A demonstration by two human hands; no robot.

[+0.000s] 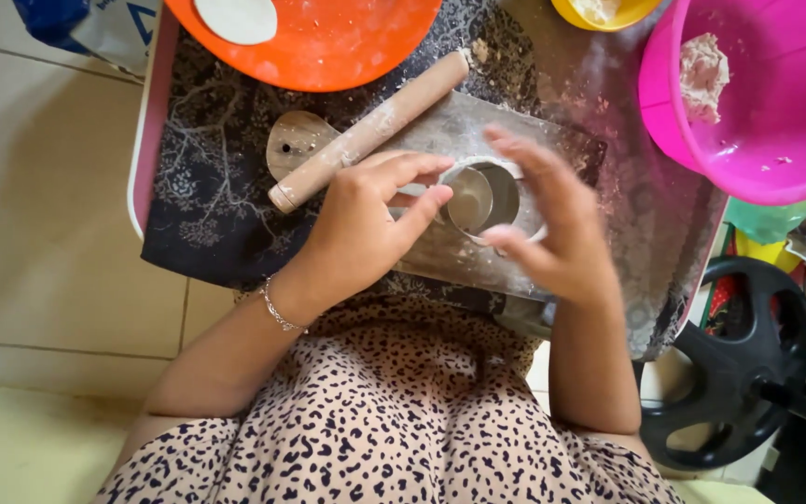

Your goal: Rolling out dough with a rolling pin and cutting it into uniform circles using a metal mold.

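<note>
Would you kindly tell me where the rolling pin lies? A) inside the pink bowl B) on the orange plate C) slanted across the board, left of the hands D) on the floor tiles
C: the rolling pin lies slanted on the board, beside the left hand, short of the orange plate.

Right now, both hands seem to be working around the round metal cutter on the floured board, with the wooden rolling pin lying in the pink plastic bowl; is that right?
Not quite: in the head view the wooden rolling pin lies on the floured board, not in the pink plastic bowl, which holds a lump of dough. The left hand and right hand do surround the round metal cutter.
</note>
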